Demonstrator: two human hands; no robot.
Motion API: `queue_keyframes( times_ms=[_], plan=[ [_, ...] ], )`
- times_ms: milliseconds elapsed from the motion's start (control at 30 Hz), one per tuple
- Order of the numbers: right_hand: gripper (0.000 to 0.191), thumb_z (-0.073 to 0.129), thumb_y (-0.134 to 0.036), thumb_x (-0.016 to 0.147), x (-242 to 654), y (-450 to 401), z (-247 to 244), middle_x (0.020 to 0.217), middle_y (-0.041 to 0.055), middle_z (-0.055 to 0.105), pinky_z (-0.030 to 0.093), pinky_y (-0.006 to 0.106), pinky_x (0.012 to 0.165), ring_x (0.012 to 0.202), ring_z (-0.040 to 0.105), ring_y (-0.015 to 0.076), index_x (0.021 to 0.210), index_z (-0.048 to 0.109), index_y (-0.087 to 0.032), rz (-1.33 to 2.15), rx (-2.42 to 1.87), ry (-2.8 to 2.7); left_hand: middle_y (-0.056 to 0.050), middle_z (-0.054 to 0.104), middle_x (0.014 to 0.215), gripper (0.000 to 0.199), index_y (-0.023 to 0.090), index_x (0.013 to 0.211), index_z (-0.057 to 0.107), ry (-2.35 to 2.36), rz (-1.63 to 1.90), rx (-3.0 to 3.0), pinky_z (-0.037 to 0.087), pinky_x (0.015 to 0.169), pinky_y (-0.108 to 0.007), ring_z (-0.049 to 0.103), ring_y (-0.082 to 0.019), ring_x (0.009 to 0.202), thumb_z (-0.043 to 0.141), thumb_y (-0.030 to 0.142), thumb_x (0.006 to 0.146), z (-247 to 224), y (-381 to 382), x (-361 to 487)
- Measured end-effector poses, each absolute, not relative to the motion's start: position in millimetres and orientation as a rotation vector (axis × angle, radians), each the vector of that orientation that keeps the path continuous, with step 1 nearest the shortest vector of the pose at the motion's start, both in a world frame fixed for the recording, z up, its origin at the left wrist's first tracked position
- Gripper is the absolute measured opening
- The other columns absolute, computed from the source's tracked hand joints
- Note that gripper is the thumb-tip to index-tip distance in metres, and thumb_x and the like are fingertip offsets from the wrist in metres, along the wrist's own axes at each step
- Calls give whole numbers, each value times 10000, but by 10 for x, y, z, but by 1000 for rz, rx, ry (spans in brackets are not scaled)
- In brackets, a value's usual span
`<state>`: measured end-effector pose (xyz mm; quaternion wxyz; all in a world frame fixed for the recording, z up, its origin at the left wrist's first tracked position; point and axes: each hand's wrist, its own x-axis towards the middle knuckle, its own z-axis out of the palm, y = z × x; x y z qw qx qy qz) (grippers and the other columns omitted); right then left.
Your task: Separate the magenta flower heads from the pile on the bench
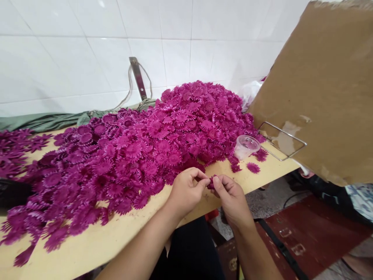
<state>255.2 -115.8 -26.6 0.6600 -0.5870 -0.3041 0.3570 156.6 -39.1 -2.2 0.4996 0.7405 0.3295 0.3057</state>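
One small magenta flower piece (212,183) is held near the front edge of the table (87,245), on the near side of the large flower pile (163,147), directly between the two hands. Left hand (186,190): thumb and index fingertips pinch the piece at its left side; right hand (234,196): thumb presses its right side against curled fingers. Both hands make contact, neither clearly nearer; the piece's long axis cannot be determined.
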Motion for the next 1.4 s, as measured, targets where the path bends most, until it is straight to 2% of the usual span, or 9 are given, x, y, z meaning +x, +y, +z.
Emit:
queue_keyframes(
  times_ms=[200, 367, 433, 567, 633, 767, 900, 1100, 1400],
  plan=[
    [357, 677, -503, 685, 2424, -1163, -234, 573, -32, 497, 343, 223, 530, 543, 408, 100, 625, 535, -181, 853, -1266, -745, 11, 547, 625, 137, 182, 605, 520, 908, 1047, 1794, 409, 604, -245, 525, -127, 609, 513, 107, 719, 19, -316, 1552],
    [323, 673, -467, 708, 2420, -1296, -332, 571, -34, 467, 348, 225, 534, 550, 405, 105, 622, 528, -192, 862, -1284, -698, 35, 473, 615, 84, 186, 683, 491, 1248, 1549, 1615, 397, 598, -243, 463, -114, 576, 479, 156, 760, 223, 216, 1271],
    [304, 684, -473, 693, 2449, -1304, -335, 605, -24, 506, 366, 235, 557, 573, 436, 115, 683, 566, -193, 879, -1293, -672, 19, 512, 680, 24, 178, 771, 523, 1246, 1486, 1762, 422, 621, -262, 492, -128, 614, 510, 183, 751, 284, 380, 1140],
    [320, 732, -463, 637, 2490, -1190, -212, 680, -3, 586, 396, 244, 589, 623, 492, 130, 762, 605, -197, 916, -1222, -659, -66, 576, 929, 255, 152, 935, 565, 1246, 1292, 2197, 448, 823, -363, 560, -214, 903, 509, 94, 693, 267, 337, 1039],
    [325, 750, -454, 612, 2484, -1117, -146, 680, -2, 601, 403, 240, 594, 621, 498, 125, 755, 619, -193, 935, -1197, -645, -79, 589, 974, 275, 157, 956, 578, 1199, 1295, 2295, 441, 864, -380, 556, -227, 971, 483, 75, 712, 229, 182, 1062],
    [286, 742, -438, 619, 2437, -1028, -106, 627, -20, 580, 413, 239, 600, 591, 485, 112, 729, 649, -192, 952, -1173, -671, -35, 651, 854, 143, 198, 848, 631, 865, 1038, 2336, 470, 783, -350, 603, -187, 838, 499, 157, 808, 185, -151, 1166],
    [254, 704, -447, 659, 2407, -996, -123, 566, -35, 539, 416, 240, 583, 556, 466, 105, 670, 651, -199, 967, -1131, -719, -25, 674, 840, 121, 215, 845, 660, 777, 829, 2327, 463, 765, -357, 614, -194, 828, 573, 160, 781, 131, -302, 1251],
    [334, 785, -454, 531, 2427, -973, -155, 618, -18, 600, 408, 237, 594, 591, 494, 106, 692, 668, -186, 1047, -1150, -602, -27, 686, 805, 150, 200, 845, 649, 775, 790, 2023, 502, 705, -304, 636, -162, 740, 520, 148, 788, 0, -279, 1275],
    [466, 722, -596, 544, 2425, -898, -202, 526, -45, 457, 342, 232, 538, 535, 389, 91, 549, 532, -170, 1014, -1229, -629, -28, 617, 805, 103, 201, 837, 643, 809, 1010, 2097, 484, 723, -293, 590, -158, 773, 584, 163, 760, -29, -316, 1264]
  ],
)
